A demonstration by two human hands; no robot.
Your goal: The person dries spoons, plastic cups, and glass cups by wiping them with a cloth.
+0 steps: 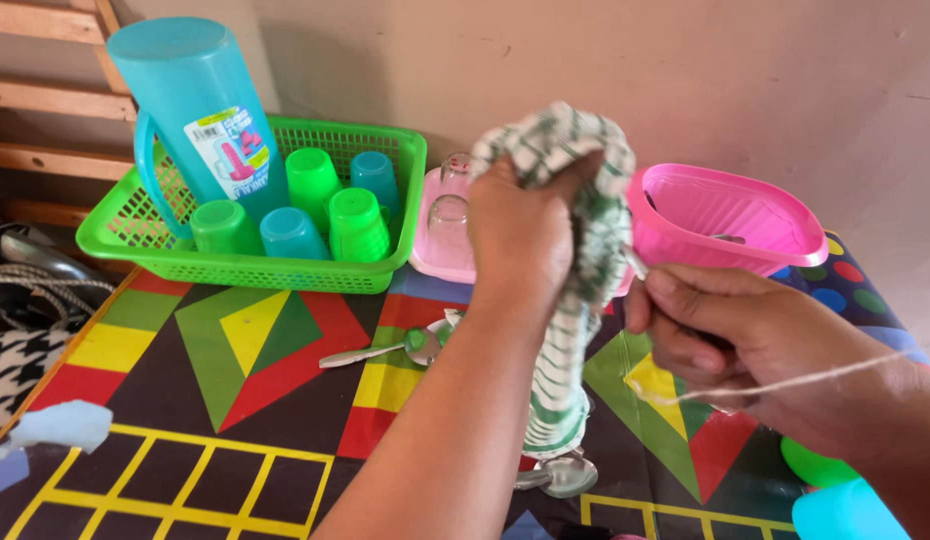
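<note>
Left hand (520,235) closes around a green-checked cloth (575,280); right hand (730,345) pinches a thin utensil handle (635,263) entering it, above the desk (285,400). Pink basket (725,215) crowds behind; open room lies front-left.

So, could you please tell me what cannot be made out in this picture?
- Utensil: the left hand wraps it in the cloth, and the right hand covers its handle; head view.
- Pink basket: its contents are hidden by its wall.
- Green thing and blue thing: cut off by the right forearm and the bottom edge.
- Glasses: partly hidden behind the left hand.
</note>
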